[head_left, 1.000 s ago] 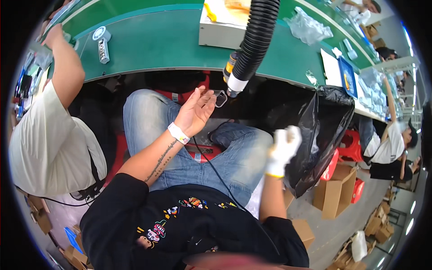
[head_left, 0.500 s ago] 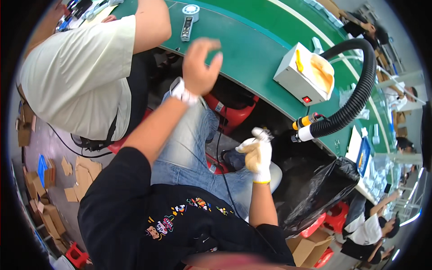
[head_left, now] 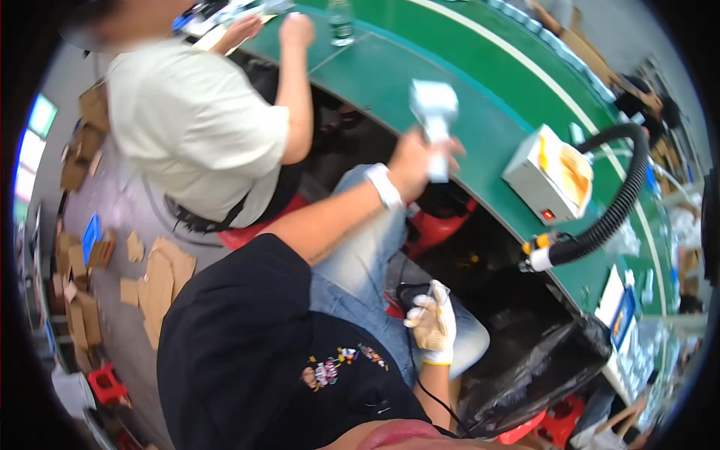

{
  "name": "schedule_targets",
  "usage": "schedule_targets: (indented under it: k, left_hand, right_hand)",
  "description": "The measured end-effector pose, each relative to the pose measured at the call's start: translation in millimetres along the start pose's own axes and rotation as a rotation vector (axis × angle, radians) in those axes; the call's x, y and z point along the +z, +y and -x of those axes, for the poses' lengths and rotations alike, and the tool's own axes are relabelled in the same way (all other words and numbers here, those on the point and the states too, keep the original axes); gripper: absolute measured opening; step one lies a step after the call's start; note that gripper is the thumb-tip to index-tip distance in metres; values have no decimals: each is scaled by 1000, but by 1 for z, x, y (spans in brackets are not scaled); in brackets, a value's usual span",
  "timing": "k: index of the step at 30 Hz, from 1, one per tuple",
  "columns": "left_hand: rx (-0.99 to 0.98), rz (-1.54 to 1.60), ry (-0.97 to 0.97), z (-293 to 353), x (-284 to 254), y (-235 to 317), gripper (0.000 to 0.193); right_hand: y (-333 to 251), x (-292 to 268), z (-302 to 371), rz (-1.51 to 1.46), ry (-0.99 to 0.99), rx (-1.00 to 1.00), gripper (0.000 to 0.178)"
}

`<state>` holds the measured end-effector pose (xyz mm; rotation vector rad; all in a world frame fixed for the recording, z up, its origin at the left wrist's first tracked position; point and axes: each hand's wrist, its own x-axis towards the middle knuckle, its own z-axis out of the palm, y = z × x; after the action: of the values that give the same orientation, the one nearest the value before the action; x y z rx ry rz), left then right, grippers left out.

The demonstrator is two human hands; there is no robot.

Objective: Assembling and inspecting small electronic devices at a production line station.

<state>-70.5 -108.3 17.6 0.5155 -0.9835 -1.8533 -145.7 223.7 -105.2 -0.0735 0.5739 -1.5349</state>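
Observation:
My left hand (head_left: 412, 166), bare with a white band at the wrist, is closed round the handle of a pale blue handheld device (head_left: 435, 101) with a wide head. It holds the device, blurred by motion, over the near edge of the green worktable (head_left: 375, 71). Lower down, by my right thigh, is my right hand (head_left: 433, 326) in a white and tan work glove with a yellow cuff. Its fingers are curled; what they hold, if anything, I cannot make out.
A grey box (head_left: 536, 180) with a lit red switch stands on the worktable. A black corrugated hose (head_left: 626, 217) arches past it to a nozzle over the edge. A black plastic bag (head_left: 525, 375) hangs below. At left sits a co-worker (head_left: 195, 127), near a clear bottle (head_left: 340, 26).
My left hand, empty before, has moved right and now holds the pale blue device that lay on the worktable. My gloved right hand has dropped lower. The whole view has shifted.

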Motion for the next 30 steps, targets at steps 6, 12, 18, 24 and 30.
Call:
schedule_targets:
  k: [6, 12, 18, 24, 30]
  left_hand:
    - [-542, 56, -85, 123, 8, -61, 37]
    - [-435, -298, -81, 155, -2, -95, 41]
    - [189, -657, -411, 175, -1, -62, 79]
    - [178, -374, -369, 170, -12, -36, 100]
    - [-32, -423, -341, 125, -17, -29, 79]
  right_hand:
    - [8, 46, -8, 965, 295, -415, 68]
    - [30, 66, -31, 1574, 423, -726, 68]
    - [33, 69, -38, 1484, 469, -1040, 67]
    - [6, 78, -26, 1539, 486, -1065, 62]
    - [-13, 112, -39, 1781, 444, -1089, 65]
